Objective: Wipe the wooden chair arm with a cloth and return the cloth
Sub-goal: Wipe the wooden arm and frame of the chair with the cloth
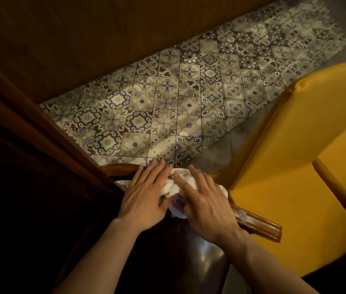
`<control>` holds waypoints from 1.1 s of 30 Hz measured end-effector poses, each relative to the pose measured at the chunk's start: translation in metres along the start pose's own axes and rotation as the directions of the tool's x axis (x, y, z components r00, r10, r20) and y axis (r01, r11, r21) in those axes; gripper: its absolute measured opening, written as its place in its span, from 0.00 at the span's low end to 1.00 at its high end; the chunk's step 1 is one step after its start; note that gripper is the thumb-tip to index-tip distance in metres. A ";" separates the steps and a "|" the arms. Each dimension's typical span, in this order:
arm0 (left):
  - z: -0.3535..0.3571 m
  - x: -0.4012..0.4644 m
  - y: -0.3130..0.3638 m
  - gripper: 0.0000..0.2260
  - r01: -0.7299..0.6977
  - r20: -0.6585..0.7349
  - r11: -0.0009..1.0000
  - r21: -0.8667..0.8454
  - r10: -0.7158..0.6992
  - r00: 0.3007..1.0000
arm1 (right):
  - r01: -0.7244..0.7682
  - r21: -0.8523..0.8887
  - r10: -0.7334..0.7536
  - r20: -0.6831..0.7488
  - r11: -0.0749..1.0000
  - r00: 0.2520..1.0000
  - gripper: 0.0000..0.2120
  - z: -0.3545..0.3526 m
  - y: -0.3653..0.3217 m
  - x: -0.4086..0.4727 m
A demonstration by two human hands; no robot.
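A white cloth (173, 187) with a pinkish patch lies bunched on the wooden chair arm (259, 227), which runs from the lower right up to a curved end (118, 167) at the left. My left hand (144, 195) lies flat with fingers stretched over the cloth's left side and the arm. My right hand (204, 200) presses on the cloth's right side, fingers pointing up-left. Most of the cloth and the middle of the arm are hidden under both hands.
A yellow upholstered chair (299, 158) fills the right side. Patterned floor tiles (167, 102) spread ahead. Dark wooden panelling (83, 39) borders the top and a dark wooden edge (40, 134) runs along the left.
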State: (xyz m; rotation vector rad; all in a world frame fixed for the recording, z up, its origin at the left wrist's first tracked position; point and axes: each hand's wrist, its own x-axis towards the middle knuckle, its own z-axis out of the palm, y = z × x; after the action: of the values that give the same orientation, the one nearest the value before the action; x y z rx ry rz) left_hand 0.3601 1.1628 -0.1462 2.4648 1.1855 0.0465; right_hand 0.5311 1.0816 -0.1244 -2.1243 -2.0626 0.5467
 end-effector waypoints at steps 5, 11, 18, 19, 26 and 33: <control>-0.013 0.012 -0.060 0.40 -0.074 0.120 0.991 -0.114 0.088 0.989 | -0.068 -0.008 0.067 -0.058 0.998 0.996 0.32 0.019 -0.024 0.019; -0.004 0.021 -0.077 0.32 0.038 0.078 0.999 0.005 -0.039 0.996 | -0.089 -0.090 0.084 -0.056 0.992 0.995 0.28 0.033 -0.035 0.035; 0.002 0.020 -0.077 0.30 0.050 0.027 0.999 -0.006 -0.050 0.998 | -0.036 -0.089 0.030 -0.070 0.995 0.997 0.26 0.050 -0.061 0.064; 0.002 0.021 -0.076 0.30 0.047 0.026 0.999 -0.002 -0.047 0.999 | -0.024 -0.097 0.018 -0.064 0.995 0.998 0.26 0.051 -0.060 0.066; 0.004 0.024 -0.076 0.32 0.037 0.065 0.998 0.040 -0.040 0.997 | 0.020 -0.150 -0.023 -0.017 0.989 1.000 0.23 0.041 -0.035 0.049; 0.007 0.024 -0.076 0.31 0.041 0.042 0.997 0.068 -0.044 0.998 | 0.003 -0.166 -0.002 0.007 0.986 1.000 0.23 0.021 0.001 0.003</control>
State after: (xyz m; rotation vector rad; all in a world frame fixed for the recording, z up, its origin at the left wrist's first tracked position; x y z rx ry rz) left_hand 0.3201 1.2210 -0.1840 2.4842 1.2397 -0.0601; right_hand 0.5245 1.0808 -0.1446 -2.2104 -2.1847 0.3949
